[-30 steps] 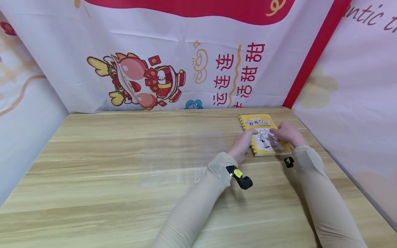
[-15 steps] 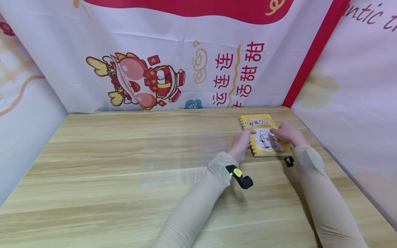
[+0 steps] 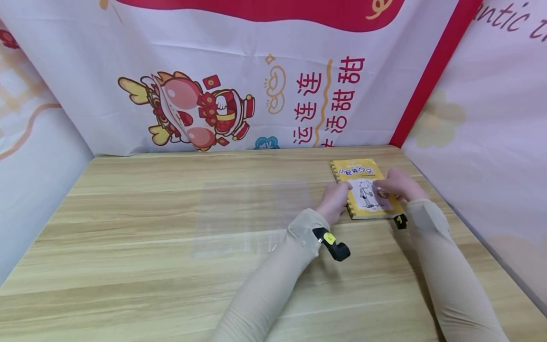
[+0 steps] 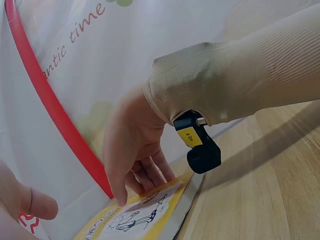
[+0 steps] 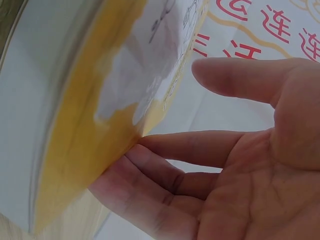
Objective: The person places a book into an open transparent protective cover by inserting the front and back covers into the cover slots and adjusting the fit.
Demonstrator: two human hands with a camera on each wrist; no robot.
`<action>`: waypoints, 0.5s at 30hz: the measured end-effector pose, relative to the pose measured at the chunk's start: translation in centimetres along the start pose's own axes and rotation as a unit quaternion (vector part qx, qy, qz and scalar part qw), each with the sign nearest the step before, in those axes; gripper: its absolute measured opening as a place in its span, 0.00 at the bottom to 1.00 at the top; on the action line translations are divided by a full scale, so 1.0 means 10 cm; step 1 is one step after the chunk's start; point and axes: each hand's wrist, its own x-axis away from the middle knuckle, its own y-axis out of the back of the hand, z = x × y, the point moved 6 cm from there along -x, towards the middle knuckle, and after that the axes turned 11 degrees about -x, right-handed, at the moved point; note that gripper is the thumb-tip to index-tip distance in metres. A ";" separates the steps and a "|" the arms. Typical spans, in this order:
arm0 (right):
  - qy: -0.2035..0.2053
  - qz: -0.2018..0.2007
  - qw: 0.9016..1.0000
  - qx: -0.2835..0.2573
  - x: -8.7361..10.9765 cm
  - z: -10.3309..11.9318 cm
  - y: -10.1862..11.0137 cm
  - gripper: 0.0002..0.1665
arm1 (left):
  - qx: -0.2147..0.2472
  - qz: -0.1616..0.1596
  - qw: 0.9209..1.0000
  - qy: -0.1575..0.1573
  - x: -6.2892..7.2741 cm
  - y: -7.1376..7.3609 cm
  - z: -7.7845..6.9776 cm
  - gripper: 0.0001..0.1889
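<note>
Printed cloth (image 3: 252, 42) hangs behind wood-grain table (image 3: 128, 237) and book (image 3: 365, 194)

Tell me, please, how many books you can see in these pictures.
1: a yellow paperback book at the far right of the wood-grain table, between the left hand and the right hand. Another directly beneath it could be hidden.

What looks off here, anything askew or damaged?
The red-and-white printed fabric backdrop seems hung sideways: its red cartoon figure lies with feet pointing right. No visible damage on the yellow rectangular book.
</note>
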 end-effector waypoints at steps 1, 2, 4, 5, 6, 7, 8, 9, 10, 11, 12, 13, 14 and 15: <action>0.000 0.001 1.000 -0.001 0.00 0.00 0.00 0.19 | 0.008 0.003 1.000 0.003 0.00 0.00 0.01 0.14; -0.001 0.003 1.000 -0.002 0.00 0.00 0.00 0.19 | 0.017 0.007 1.000 0.007 0.00 -0.01 0.02 0.17; -0.003 0.006 1.000 -0.004 -0.01 -0.01 0.00 0.20 | 0.033 0.012 0.999 0.013 0.00 -0.02 0.03 0.22; -0.005 0.008 1.000 -0.005 -0.01 -0.02 0.01 0.20 | 0.040 0.015 0.999 0.017 0.00 -0.02 0.03 0.25; -0.007 0.009 1.000 -0.005 -0.01 -0.02 0.01 0.20 | 0.044 0.016 0.999 0.019 -0.01 -0.03 0.04 0.26; -0.009 0.011 1.000 -0.007 -0.02 -0.03 0.01 0.20 | 0.048 0.017 0.998 0.022 -0.01 -0.03 0.04 0.27; -0.011 0.012 1.000 -0.008 -0.02 -0.03 0.02 0.20 | 0.051 0.018 0.998 0.023 0.00 -0.03 0.05 0.27; -0.014 0.013 1.000 -0.010 -0.02 -0.03 0.02 0.20 | 0.053 0.018 0.998 0.025 0.00 -0.03 0.05 0.28; -0.016 0.012 1.000 -0.011 -0.02 -0.04 0.03 0.20 | 0.055 0.018 0.998 0.026 0.00 -0.04 0.05 0.28; -0.017 0.013 1.000 -0.012 -0.02 -0.03 0.03 0.20 | 0.055 0.018 0.998 0.027 0.00 -0.04 0.05 0.28; -0.018 0.013 1.000 -0.012 -0.01 -0.03 0.03 0.20 | 0.055 0.019 0.998 0.027 0.00 -0.04 0.05 0.28; -0.018 0.014 1.000 -0.013 -0.01 -0.03 0.03 0.21 | 0.055 0.021 0.998 0.027 0.00 -0.04 0.05 0.28; -0.019 0.014 1.000 -0.013 -0.01 -0.03 0.03 0.21 | 0.054 0.022 0.998 0.027 0.00 -0.05 0.05 0.28; -0.020 0.015 1.000 -0.014 0.00 -0.02 0.03 0.21 | 0.054 0.024 0.998 0.027 0.00 -0.05 0.05 0.28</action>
